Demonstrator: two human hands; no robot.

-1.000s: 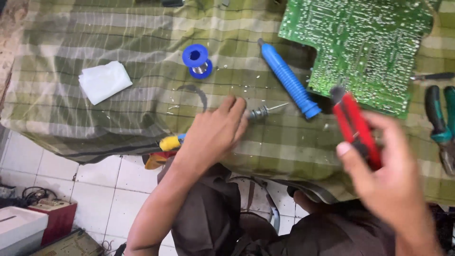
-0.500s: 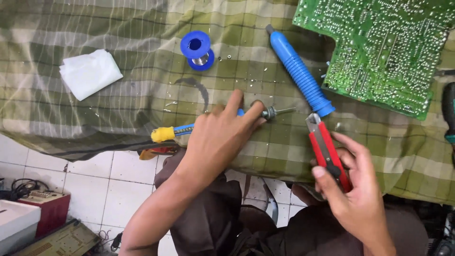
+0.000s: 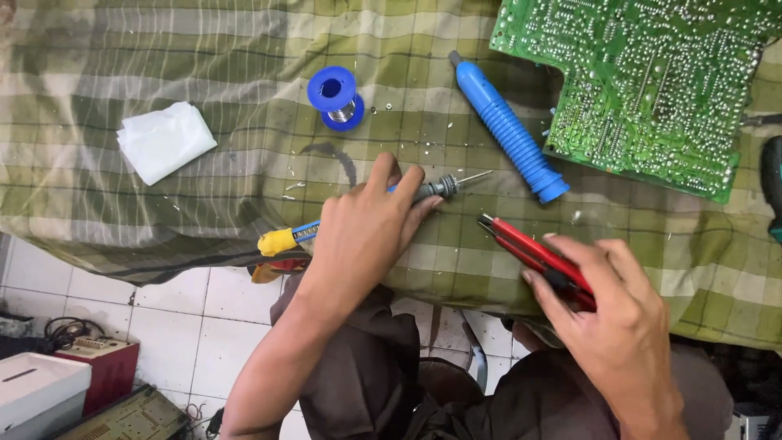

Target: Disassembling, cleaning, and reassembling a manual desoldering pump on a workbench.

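Observation:
My left hand [image 3: 366,232] lies over a soldering iron [image 3: 444,187] on the green plaid cloth [image 3: 244,122], fingers wrapped on its blue handle; the metal tip points right and the yellow-taped cord end sticks out left. My right hand [image 3: 607,314] grips red-handled pliers [image 3: 529,248], jaws pointing up-left, low over the cloth. A blue desoldering pump [image 3: 505,130] lies diagonally between the iron's tip and a green circuit board [image 3: 652,73], solder side up, at the top right.
A blue solder spool [image 3: 336,98] and a folded white tissue [image 3: 165,140] rest on the cloth to the left. A teal tool handle [image 3: 772,187] shows at the right edge. White floor tiles and boxes [image 3: 49,383] lie below left.
My right hand has come down and left with the red pliers, from near the circuit board to just above the cloth. My left hand stays on the soldering iron.

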